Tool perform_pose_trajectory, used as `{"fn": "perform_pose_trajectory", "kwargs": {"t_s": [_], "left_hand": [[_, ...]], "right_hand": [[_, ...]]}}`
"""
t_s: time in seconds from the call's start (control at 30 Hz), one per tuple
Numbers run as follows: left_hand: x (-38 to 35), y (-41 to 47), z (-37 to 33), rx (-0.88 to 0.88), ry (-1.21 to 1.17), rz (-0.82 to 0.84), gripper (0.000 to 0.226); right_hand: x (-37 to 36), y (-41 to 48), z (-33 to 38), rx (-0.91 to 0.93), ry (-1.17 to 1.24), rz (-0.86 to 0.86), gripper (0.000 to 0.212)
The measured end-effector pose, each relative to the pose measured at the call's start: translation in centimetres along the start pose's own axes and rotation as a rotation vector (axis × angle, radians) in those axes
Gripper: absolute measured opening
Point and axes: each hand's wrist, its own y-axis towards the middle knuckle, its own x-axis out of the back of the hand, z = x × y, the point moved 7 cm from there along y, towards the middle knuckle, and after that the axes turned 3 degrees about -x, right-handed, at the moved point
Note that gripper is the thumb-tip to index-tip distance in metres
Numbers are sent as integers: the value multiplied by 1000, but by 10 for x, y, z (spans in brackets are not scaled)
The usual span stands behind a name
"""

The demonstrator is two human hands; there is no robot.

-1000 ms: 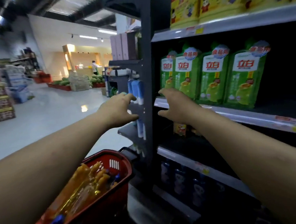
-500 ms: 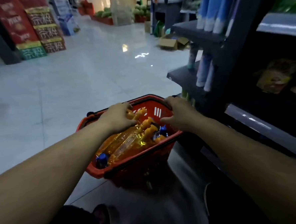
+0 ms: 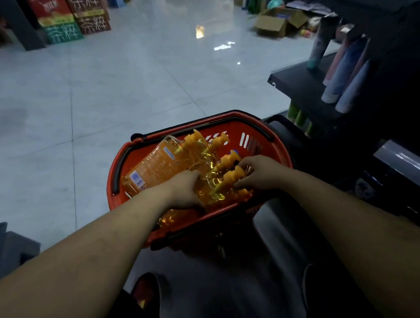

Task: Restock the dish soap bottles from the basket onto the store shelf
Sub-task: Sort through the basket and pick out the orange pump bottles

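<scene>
Fingers [image 3: 249, 161] of our right hand [image 3: 260, 173] are curling round a pump neck | our left hand [image 3: 183, 190] is gripping a bottle body | orange dish soap bottles [image 3: 155, 162] are lying in red basket [image 3: 231, 128], near dark shelf [image 3: 298, 84]

Glossy grey tile floor [image 3: 126, 90], with light glare spots toward the far end. Red plastic basket [image 3: 207, 216] with black handles is low over the floor edge; its base is hidden, so I can't tell what it rests on. Orange dish soap bottles [image 3: 155, 164] lie on their sides in it, piled together. Printed cartons [image 3: 72, 22] are stacked on the floor far left, and an open cardboard box [image 3: 272, 26] sits far right. A dark shelf board [image 3: 297, 79] on the right carries leaning tubes [image 3: 346, 76].
</scene>
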Motion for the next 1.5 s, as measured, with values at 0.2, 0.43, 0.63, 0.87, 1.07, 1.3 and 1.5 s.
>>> {"fn": "perform_pose_trajectory", "kwargs": {"t_s": [0.2,0.43,0.63,0.87,1.07,1.3,1.5], "left_hand": [[-6,6,4,-35,-64,-136,100],[32,-21,29,-55,-366,-315,71],[61,-38,28,-86,-838,-449,58],[65,-40,30,83,-1313,-607,48],[63,-29,19,140,-1505,-683,43],[66,-18,-32,-87,-1528,-392,59],[59,-13,-52,-172,-1581,-302,64]], "right_hand": [[-6,14,10,43,144,54,49],[6,-3,59,203,577,-62,44],[23,-7,55,91,676,-290,39],[12,-10,62,161,471,-219,36],[-8,-19,72,249,215,-151,80],[17,-31,58,14,81,-368,125],[64,-54,39,263,923,170,61]]}}
